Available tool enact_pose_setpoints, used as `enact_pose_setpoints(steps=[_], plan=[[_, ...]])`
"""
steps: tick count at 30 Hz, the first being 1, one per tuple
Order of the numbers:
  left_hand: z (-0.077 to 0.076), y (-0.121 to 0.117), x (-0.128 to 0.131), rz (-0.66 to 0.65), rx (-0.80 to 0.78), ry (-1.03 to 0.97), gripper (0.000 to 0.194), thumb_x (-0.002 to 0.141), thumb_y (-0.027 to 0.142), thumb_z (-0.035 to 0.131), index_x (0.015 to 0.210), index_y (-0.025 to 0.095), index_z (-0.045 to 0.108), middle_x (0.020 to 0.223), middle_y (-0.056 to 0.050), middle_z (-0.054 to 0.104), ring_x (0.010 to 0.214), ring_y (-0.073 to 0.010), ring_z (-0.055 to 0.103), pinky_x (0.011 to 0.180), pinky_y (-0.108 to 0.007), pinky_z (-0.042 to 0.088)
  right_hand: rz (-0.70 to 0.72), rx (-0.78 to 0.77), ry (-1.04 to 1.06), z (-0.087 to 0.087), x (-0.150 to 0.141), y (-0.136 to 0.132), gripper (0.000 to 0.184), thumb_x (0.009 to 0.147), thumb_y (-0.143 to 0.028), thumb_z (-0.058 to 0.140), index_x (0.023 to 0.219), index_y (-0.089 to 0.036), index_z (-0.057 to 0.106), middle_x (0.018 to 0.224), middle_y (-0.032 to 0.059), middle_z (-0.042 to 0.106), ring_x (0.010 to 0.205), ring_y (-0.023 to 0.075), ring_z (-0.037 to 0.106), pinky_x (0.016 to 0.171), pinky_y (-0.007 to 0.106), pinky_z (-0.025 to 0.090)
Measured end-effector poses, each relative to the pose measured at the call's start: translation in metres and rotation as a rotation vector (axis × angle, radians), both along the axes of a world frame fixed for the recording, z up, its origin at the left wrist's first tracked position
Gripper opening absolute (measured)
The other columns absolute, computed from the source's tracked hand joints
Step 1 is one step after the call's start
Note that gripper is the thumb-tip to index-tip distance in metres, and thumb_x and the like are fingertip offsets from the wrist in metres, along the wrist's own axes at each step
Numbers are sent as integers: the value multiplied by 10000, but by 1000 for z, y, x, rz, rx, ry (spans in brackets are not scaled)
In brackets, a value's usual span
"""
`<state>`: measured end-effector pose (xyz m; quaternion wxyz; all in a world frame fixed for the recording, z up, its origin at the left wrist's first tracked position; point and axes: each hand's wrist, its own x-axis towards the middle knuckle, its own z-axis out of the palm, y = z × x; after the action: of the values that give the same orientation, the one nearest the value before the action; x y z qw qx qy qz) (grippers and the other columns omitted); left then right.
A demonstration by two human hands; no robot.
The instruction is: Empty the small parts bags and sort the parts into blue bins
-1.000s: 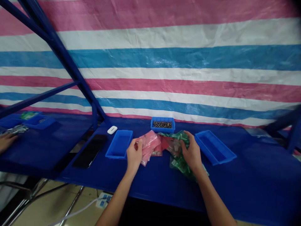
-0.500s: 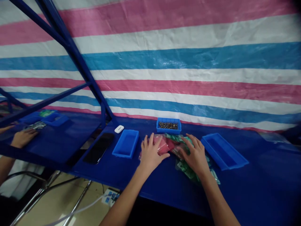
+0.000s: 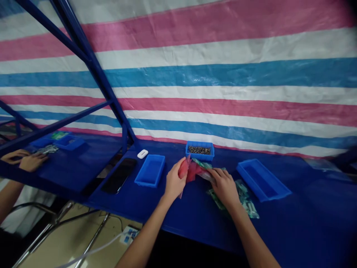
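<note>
- Pinching red bags (image 3: 185,169) between thumb and curled fingers, our left hand (image 3: 174,181) stands on its edge, with one bag corner poking out below the palm.
- Our right hand (image 3: 224,188) lies to the right of the left, its fingers pressed together on a foil-edged bag (image 3: 202,169). That bag touches the red bags, and we cannot tell whether the fingers pinch it.
- Green packets (image 3: 242,197) lie loose on the blue table (image 3: 301,201), partly under our right hand and reaching toward the lower right.
- A small blue bin (image 3: 200,145) of dark metal parts (image 3: 199,150) sits just beyond the bags, at the table's far edge.
- Blue trays stand on either side of our hands: one (image 3: 150,171) to the left, the other (image 3: 262,180) to the right. Both lie well apart from the hands.
- A phone (image 3: 119,175) and a white case (image 3: 142,153) lie left of the left tray.
- At the far left, another person's hands (image 3: 32,162) rest on a neighbouring blue table, near a shallow blue tray (image 3: 69,142).
- A striped tarp (image 3: 212,74) fills the top of the frame.
</note>
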<state>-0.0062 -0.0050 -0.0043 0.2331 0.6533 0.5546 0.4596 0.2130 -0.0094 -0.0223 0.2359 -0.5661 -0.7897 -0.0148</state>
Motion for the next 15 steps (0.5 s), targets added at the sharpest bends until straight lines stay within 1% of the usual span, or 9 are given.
enact_pose_setpoints(steps=[1,3,5,7,9,11,12,13,15], plan=[[3,0,-1,1,-12,-81,495,869,198,549,1352,294,495,1304,-23,587,1181,-209,560,1051,-345,398,16,7,63,2,1,0,516,796,-53,484,1272,-233,573,1177,76,633,1029,262,565,863,402,460],[9,0,-1,-7,-44,-252,511,851,225,598,1347,289,496,1273,-25,608,1151,-211,583,1034,-344,417,39,33,229,4,4,2,504,805,-48,461,1261,-226,580,1175,69,636,1046,239,578,900,368,459],[10,3,0,-36,-84,-444,557,827,243,644,1356,287,477,1259,-35,612,1123,-209,600,1011,-344,441,41,60,434,7,7,4,404,849,-114,477,1218,-216,607,1155,66,650,1032,228,601,894,344,468],[7,6,1,-54,-129,-622,623,799,261,689,1372,289,447,1256,-48,607,1098,-209,614,983,-347,467,3,75,638,10,8,5,298,885,-220,513,1153,-196,642,1090,68,680,968,225,633,850,329,487],[-1,9,2,-46,-168,-741,690,760,277,736,1378,281,429,1270,-65,594,1100,-218,614,966,-353,481,-54,62,799,13,8,6,278,892,-313,545,1101,-176,667,1020,69,705,910,226,649,805,322,499],[-9,10,1,-26,-196,-764,731,722,284,773,1368,261,432,1295,-82,575,1132,-233,597,973,-362,477,-93,32,903,16,7,6,313,885,-374,564,1088,-163,675,992,69,715,893,228,651,778,318,505],[-12,10,1,-11,-200,-725,742,708,282,784,1361,251,435,1310,-87,563,1157,-238,581,989,-367,464,-100,16,934,17,7,6,329,879,-393,571,1083,-158,678,982,68,717,887,229,650,764,317,507],[-14,10,0,7,-196,-654,745,698,280,790,1354,243,439,1324,-89,551,1183,-241,563,1010,-373,446,-102,6,953,18,6,6,339,874,-407,577,1075,-155,682,971,67,718,876,228,649,752,316,509],[-14,7,-2,48,-161,-434,742,693,274,788,1348,244,440,1350,-78,531,1226,-238,525,1051,-377,402,-102,17,965,21,4,4,344,862,-419,592,1052,-151,691,937,62,720,840,222,649,730,313,512]])
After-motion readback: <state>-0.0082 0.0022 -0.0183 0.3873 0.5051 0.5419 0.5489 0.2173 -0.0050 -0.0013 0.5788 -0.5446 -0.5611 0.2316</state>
